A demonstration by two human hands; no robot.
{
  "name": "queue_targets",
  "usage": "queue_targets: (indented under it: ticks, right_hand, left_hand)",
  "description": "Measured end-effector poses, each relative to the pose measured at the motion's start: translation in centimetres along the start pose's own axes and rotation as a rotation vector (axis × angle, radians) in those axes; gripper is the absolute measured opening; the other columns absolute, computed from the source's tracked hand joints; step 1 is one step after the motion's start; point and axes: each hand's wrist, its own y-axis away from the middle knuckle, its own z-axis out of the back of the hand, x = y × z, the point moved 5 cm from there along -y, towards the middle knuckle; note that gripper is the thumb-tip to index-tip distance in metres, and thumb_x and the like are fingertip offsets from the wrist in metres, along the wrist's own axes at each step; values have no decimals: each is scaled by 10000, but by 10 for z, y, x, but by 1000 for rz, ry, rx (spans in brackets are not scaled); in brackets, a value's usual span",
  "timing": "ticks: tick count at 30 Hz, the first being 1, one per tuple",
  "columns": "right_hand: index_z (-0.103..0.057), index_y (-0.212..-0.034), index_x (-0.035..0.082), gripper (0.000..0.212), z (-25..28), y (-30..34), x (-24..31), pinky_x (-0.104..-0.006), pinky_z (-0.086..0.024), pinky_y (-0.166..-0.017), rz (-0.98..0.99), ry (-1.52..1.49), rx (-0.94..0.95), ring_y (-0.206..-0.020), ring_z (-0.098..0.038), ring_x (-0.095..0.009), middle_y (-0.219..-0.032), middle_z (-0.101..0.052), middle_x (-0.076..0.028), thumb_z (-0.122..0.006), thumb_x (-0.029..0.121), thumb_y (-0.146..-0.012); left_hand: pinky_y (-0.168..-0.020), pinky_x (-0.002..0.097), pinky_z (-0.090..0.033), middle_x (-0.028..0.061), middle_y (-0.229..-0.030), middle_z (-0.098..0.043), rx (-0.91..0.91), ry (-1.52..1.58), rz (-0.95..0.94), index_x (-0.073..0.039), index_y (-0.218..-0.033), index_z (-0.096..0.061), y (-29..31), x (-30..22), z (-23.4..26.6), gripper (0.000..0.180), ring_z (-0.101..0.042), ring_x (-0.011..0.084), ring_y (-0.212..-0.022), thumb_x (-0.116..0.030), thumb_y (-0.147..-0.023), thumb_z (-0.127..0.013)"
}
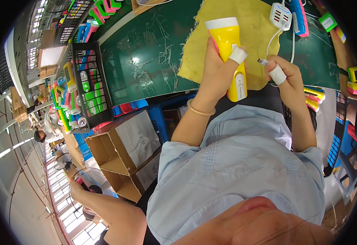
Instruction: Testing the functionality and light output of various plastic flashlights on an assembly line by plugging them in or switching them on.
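My left hand (219,67) is closed round a yellow flashlight (226,38) with a white rim at its head. White tape wraps the thumb, which lies along the flashlight's body. A short way to the right, my right hand (286,77) pinches a white USB charging cable (263,61), its metal plug pointing toward the flashlight but apart from it. That hand also has a taped finger. Both hands are above a yellow cloth (203,57) on the green table (141,61). The cable runs up to a white multi-port USB charger (281,16).
Left of the table, a black basket (89,81) holds several coloured flashlights. A blue and pink flashlight (299,18) lies beside the charger, and a green box-shaped thing (328,22) is farther right. Open cardboard boxes (119,151) and a fan (92,183) are at lower left.
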Motion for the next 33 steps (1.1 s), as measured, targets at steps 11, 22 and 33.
queue_targets:
  ticks: [11,22,33]
  right_hand:
    - [-585,-849,-58,233,-12,-23,17,-245,-351,-486,95,90,66,-540,-446,-91,-617,-519,-55,-489,154,-862]
    - [-518,-700,16,124,-28,-22,25,-374,-405,-477,220,712,-223,-556,-545,-306,-620,-539,-127,-580,114,-743]
    - [-583,-868,-17,135,-24,-27,12,-353,-406,-502,242,387,-176,-567,-533,-320,-674,-541,-172,-515,84,-810]
  left_hand:
    - [-690,287,-470,63,-950,-486,133,-226,-44,-19,-1132,-382,4,-3,-3,520,-536,148,-785,-61,-704,-673]
    - [-649,292,-456,109,-872,-533,-63,-510,-148,4,-1053,-380,3,3,0,509,-547,179,-752,-62,-649,-682]
    - [-678,289,-450,102,-858,-503,-56,-424,-160,17,-1078,-350,4,1,7,535,-524,177,-761,-60,-661,-676]
